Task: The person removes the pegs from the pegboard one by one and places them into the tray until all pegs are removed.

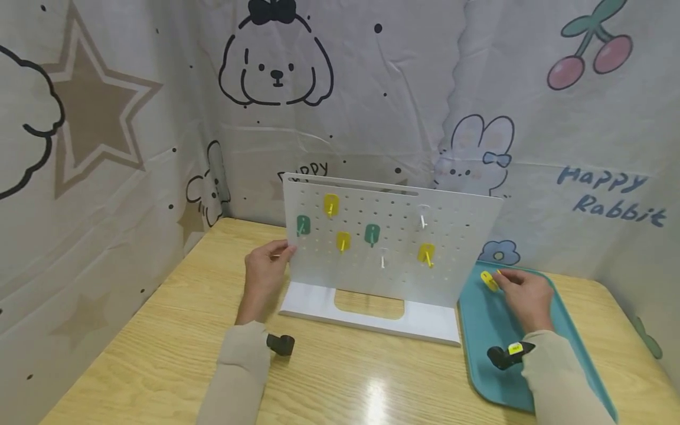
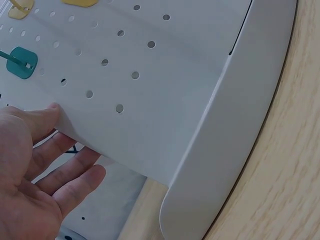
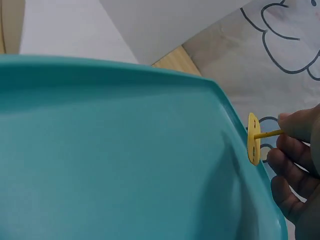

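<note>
A white pegboard stands upright on its white base. My left hand holds the board's left edge, thumb on the front and the other fingers behind it. Over the far end of the teal tray, my right hand pinches a yellow hook by its peg, its flat plate facing away from the fingers. On the board hang three yellow hooks, two green hooks and two clear hooks with white pegs.
The tray lies right of the board on a wooden table; its inside is bare in the right wrist view. A printed cloth hangs behind and along both sides. Black wrist cameras sit at both sleeves.
</note>
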`<control>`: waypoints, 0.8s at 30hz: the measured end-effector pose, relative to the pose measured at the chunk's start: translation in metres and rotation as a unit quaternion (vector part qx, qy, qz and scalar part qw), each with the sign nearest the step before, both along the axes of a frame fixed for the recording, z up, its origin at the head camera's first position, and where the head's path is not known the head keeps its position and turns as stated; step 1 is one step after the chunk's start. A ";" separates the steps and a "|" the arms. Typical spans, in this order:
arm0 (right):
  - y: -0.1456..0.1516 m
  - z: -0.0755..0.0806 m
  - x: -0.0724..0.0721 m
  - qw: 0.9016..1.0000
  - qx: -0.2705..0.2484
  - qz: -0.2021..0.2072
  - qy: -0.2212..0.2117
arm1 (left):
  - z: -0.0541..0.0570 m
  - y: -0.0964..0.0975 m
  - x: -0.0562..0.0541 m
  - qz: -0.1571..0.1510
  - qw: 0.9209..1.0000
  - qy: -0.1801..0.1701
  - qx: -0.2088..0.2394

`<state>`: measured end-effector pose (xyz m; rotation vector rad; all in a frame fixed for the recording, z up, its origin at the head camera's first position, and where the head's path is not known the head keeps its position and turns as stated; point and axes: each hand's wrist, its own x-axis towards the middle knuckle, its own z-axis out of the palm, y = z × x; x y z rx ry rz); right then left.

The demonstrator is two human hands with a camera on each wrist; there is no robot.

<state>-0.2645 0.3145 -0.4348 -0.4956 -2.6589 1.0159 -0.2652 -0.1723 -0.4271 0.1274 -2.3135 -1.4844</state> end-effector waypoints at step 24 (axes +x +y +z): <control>-0.006 0.022 0.022 0.998 -0.061 -0.009 0.013 | 0.004 -0.001 0.002 -0.009 1.000 -0.024 -0.001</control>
